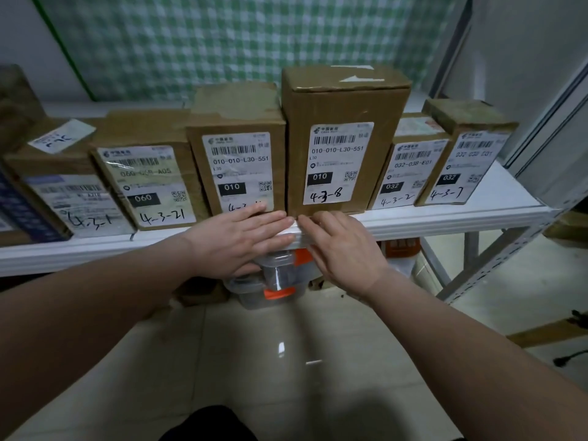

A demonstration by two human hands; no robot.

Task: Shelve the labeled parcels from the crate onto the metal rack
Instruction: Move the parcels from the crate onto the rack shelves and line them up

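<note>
Several brown cardboard parcels with white labels stand in a row on the white shelf [445,219] of the metal rack. The tallest parcel [342,106], marked 4-3-8, stands in the middle. Left of it is a second 010 parcel [237,122]. My left hand [235,237] lies flat with straight fingers at the shelf's front edge, its fingertips against the base of that second parcel and covering part of its handwritten number. My right hand [340,246] has its fingers resting on the shelf edge below the tall parcel. Neither hand holds anything. The crate is out of view.
More parcels marked 4-3-21 [146,173], 4-3-2 [410,167] and 4-3-7 [467,151] flank the middle pair. Clear plastic containers [273,281] with orange parts sit under the shelf. The rack's grey upright [496,268] slants at right. The floor is tiled; a cable lies at far right.
</note>
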